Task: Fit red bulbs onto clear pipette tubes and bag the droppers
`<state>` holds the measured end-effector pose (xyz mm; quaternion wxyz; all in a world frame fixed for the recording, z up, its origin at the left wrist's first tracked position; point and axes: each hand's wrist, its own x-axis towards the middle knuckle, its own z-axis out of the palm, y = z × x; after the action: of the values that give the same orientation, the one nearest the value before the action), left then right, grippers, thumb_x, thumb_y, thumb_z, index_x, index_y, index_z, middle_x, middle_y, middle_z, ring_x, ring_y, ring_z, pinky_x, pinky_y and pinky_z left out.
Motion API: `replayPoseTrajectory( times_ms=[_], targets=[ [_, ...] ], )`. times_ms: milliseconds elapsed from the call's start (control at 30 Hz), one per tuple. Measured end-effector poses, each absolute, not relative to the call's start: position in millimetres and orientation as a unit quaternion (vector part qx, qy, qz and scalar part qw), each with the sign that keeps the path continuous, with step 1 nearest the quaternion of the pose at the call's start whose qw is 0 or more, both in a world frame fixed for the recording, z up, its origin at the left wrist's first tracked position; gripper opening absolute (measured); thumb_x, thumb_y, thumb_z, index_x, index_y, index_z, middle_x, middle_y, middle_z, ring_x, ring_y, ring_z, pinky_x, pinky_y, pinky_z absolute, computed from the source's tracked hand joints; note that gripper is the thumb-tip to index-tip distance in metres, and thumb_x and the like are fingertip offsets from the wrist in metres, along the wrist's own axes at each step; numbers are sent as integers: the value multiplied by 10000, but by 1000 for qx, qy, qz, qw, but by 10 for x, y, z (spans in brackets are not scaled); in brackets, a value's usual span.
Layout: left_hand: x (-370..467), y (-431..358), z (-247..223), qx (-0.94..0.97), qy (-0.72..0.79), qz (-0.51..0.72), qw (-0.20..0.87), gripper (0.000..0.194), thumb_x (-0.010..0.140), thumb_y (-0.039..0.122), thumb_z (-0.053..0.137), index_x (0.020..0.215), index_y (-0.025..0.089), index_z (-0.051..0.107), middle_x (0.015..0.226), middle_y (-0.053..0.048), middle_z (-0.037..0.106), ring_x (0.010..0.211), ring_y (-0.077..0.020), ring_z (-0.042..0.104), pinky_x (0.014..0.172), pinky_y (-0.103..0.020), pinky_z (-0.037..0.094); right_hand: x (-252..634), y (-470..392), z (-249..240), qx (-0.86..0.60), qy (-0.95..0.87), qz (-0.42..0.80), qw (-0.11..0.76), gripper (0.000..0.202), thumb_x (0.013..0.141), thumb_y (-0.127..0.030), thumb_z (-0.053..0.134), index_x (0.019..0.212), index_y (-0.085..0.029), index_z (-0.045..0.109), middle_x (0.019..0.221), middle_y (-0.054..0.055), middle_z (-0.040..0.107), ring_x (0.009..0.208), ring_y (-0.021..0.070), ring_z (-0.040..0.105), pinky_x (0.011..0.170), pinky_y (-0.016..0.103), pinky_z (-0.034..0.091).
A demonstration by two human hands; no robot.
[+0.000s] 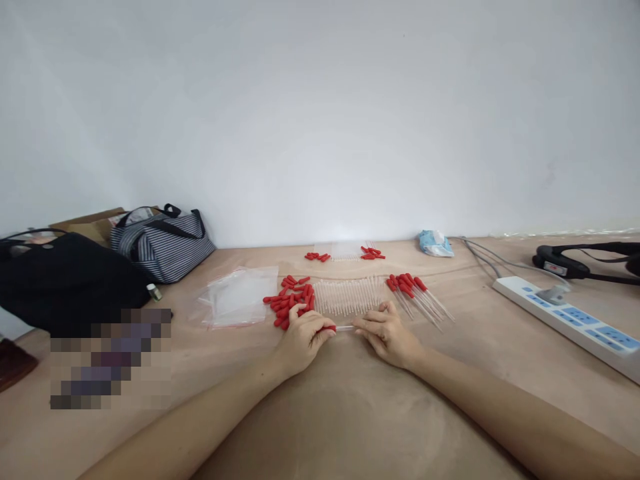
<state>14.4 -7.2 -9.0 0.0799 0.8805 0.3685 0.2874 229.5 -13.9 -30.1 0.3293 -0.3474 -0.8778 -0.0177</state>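
Between finger and thumb, my left hand [303, 339] pinches a red rubber bulb [329, 328]. My right hand [387, 335] grips the far end of a thin clear dropper tube [344, 328], whose other end meets the bulb. How deep the tube sits in the bulb I cannot tell. Just beyond my left hand lies a heap of loose red bulbs [290, 293]. A row of bare clear tubes [347, 295] lies side by side beyond both hands. Right of them is a fanned pile of droppers with red bulbs [417, 293].
Clear plastic bags [240, 297] lie left of the bulbs. Smaller red-bulb groups [373, 253] sit near the wall, beside a blue tissue pack [435, 243]. A white power strip [570, 320] with a cable is at right; a striped bag [163, 247] and black bag [75, 287] stand left.
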Motion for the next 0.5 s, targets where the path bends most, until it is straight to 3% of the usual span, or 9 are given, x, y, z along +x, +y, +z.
replayPoseTrajectory(
  times_ms=[233,500],
  targets=[
    [134,-75,-106,888,349,292,60,150,838,221,458,767,206,589,726,16,661,717,-137,582,932,-397,212,2262,-166,-232,-341,-892,-91,283,246,848,-153,377,782,-173,614,650,11,590,556,100,445,676,314,227],
    [147,-96,-111,900,336,277,32,172,852,222,433,756,192,572,718,7,648,713,-138,570,931,-406,199,2245,-197,-237,-308,-896,-139,287,250,839,-138,364,768,-156,604,630,8,557,520,97,369,637,306,209]
  ],
)
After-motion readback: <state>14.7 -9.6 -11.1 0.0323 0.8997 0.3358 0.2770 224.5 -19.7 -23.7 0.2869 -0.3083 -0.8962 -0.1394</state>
